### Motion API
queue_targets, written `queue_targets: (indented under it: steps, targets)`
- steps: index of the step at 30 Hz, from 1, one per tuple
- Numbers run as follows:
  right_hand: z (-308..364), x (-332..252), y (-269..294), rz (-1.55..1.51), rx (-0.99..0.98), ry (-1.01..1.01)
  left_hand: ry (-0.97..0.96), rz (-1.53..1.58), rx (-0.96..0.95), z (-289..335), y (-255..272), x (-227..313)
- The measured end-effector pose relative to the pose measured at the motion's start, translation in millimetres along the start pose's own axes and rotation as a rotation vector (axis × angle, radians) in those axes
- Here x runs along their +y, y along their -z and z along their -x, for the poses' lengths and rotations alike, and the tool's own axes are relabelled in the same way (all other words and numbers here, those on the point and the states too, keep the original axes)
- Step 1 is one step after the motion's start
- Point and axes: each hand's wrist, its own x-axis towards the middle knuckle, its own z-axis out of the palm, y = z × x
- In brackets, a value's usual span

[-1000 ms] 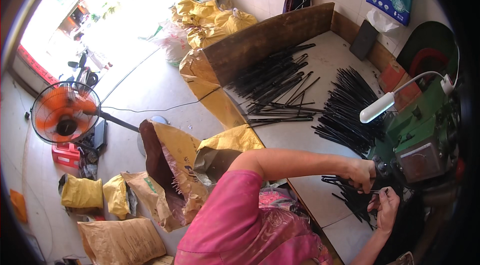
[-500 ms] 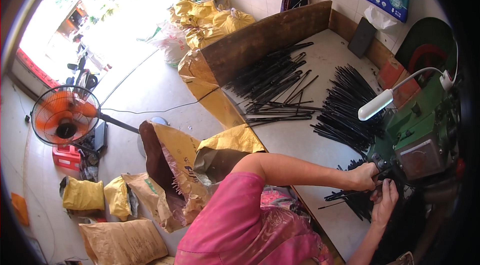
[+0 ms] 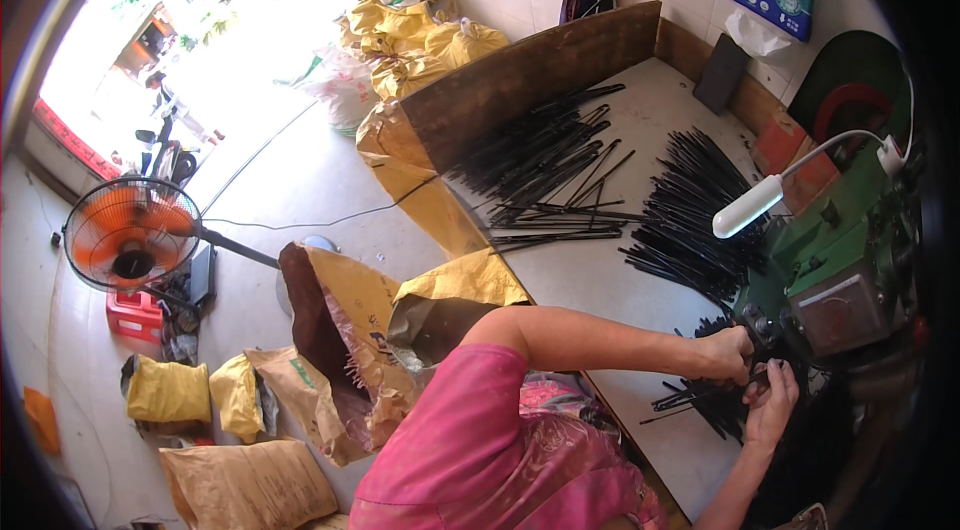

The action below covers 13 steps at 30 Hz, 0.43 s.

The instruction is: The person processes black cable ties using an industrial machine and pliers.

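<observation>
My left hand (image 3: 727, 354) reaches across from the pink sleeve, its fingers closed at the front of a green machine (image 3: 835, 275). Just below it, my right hand (image 3: 770, 406) has its fingers bent together, close to the left fingertips. Whatever sits between the fingers is dark and too small to make out. Beside and beneath the hands lies a bunch of thin black rods (image 3: 715, 412) on the grey tabletop (image 3: 640, 325). A larger fanned pile of black rods (image 3: 690, 220) lies farther back, near the machine.
More black rods (image 3: 545, 145) lie by the wooden board (image 3: 530, 75) edging the table. A white lamp (image 3: 748, 208) hangs over the rods. Left of the table stand open sacks (image 3: 455, 285), a paper sack (image 3: 245, 485) and an orange fan (image 3: 132, 233). Yellow bags (image 3: 400, 30) are heaped by the wall.
Both hands stay at the machine, with only a slight shift of the right fingers. The thin rods left of the right hand look a little more spread.
</observation>
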Motion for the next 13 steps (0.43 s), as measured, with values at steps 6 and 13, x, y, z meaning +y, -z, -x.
queue_targets:
  steps: [6, 13]
  targets:
    - [-7, 6, -2, 0.025, 0.029, 0.013, -0.178, -0.104, 0.213, -8, -8, -12]
    - [-7, 5, 0, -0.004, 0.089, -0.05, -0.183, -0.127, 0.26, -4, -8, -7]
